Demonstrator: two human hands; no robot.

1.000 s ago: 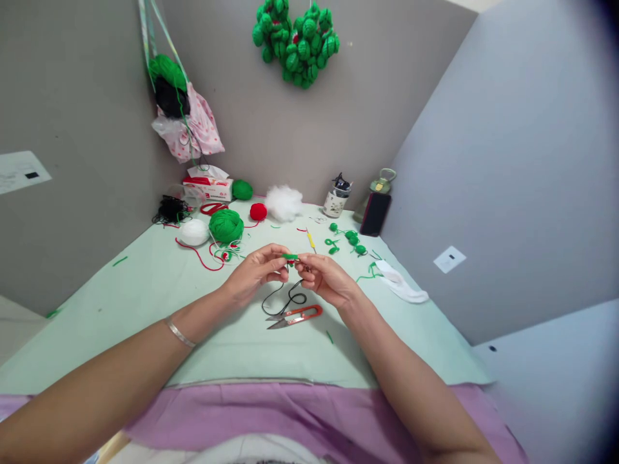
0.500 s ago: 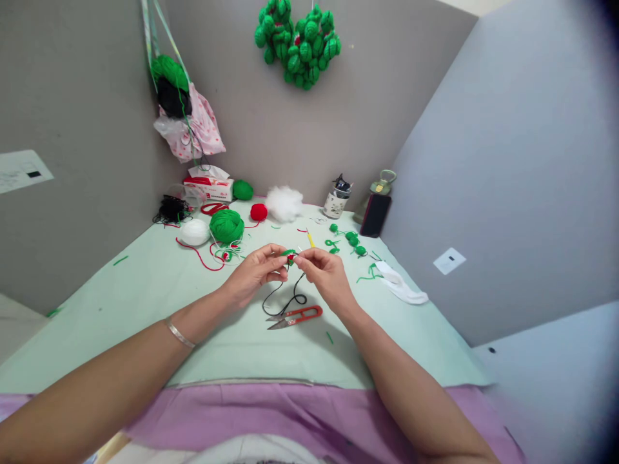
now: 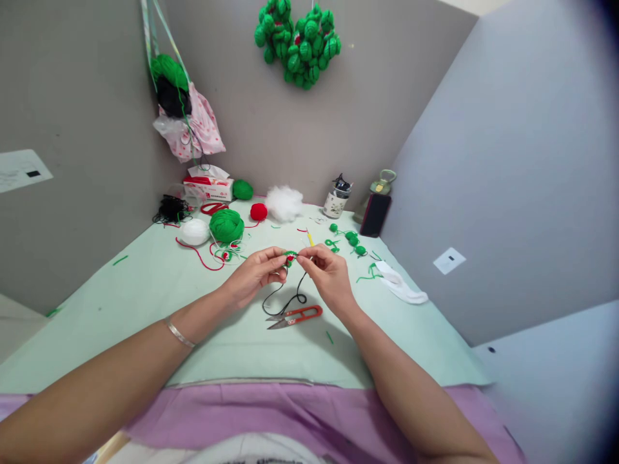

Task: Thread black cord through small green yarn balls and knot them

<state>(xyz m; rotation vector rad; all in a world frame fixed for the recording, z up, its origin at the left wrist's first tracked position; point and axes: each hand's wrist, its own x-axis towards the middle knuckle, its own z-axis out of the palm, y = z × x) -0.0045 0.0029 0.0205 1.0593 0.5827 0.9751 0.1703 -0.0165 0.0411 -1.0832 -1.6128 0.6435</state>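
Note:
My left hand (image 3: pixel 261 269) is closed on a small crocheted piece (image 3: pixel 290 259) in green, white and red, pinched between thumb and fingers. Just to its right, my right hand (image 3: pixel 326 267) pinches a black yarn (image 3: pixel 296 298) close to the piece; whether a needle is also in those fingers is too small to see. The yarn loops down onto the table below both hands. Thread snips (image 3: pixel 294 316) with an orange-red handle lie under the hands, blades to the left. Behind my right hand, a yellow-handled tool (image 3: pixel 310 238) shows in part.
Green yarn (image 3: pixel 227 226), white yarn (image 3: pixel 194 232) and a red ball (image 3: pixel 258 212) sit at the left, near a tissue box (image 3: pixel 213 187). White stuffing (image 3: pixel 284 203), a pen cup (image 3: pixel 336 201) and a phone (image 3: pixel 376 216) stand behind. Small green crocheted pieces (image 3: pixel 352 239) lie right, near white cloth (image 3: pixel 400 283).
My right hand has shifted slightly right, away from the crocheted piece, with the black yarn between them. The left hand has barely moved and keeps hold of the piece.

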